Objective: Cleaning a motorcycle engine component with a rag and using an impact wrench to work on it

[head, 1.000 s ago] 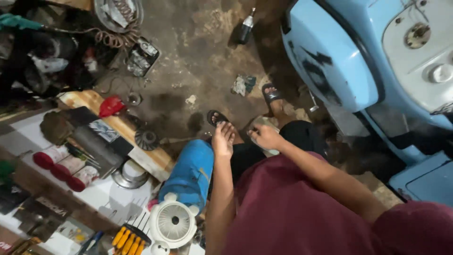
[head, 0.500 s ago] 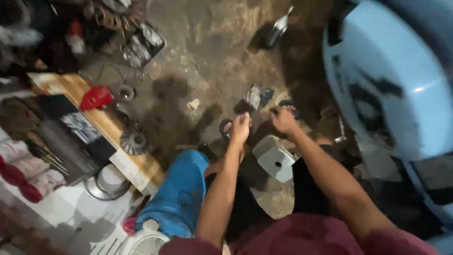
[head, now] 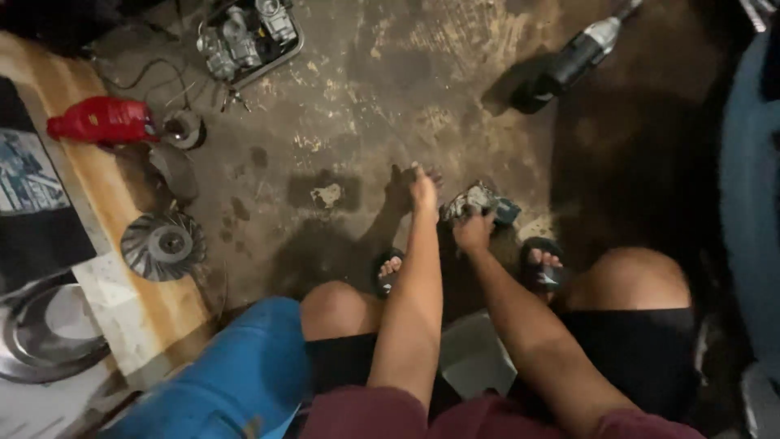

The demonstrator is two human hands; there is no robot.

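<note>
Right hand (head: pixel 474 232) has its grip closed on a crumpled grey rag-like bundle (head: pixel 479 200) lying on the stained concrete floor (head: pixel 366 97), at twelve o'clock from the person's knees. Left hand (head: pixel 423 189), just beside it at nine o'clock, reaches forward with its fingers loosely spread over the floor, holding nothing. Half a second ago both hands were raised and apart with the bundle still untouched ahead of them; now they have come down together and the right has taken hold, so the work has shifted from reaching to handling. Between the sandalled feet (head: pixel 540 268) a pale box-like part (head: pixel 475 358) rests on the floor below the forearms. At ten o'clock lie a finned metal disc (head: pixel 162 244) and a red bottle (head: pixel 101 120) on a wooden board; a tray of carburettor parts (head: pixel 248 32) sits at eleven, a black power tool (head: pixel 569 61) at one.
</note>
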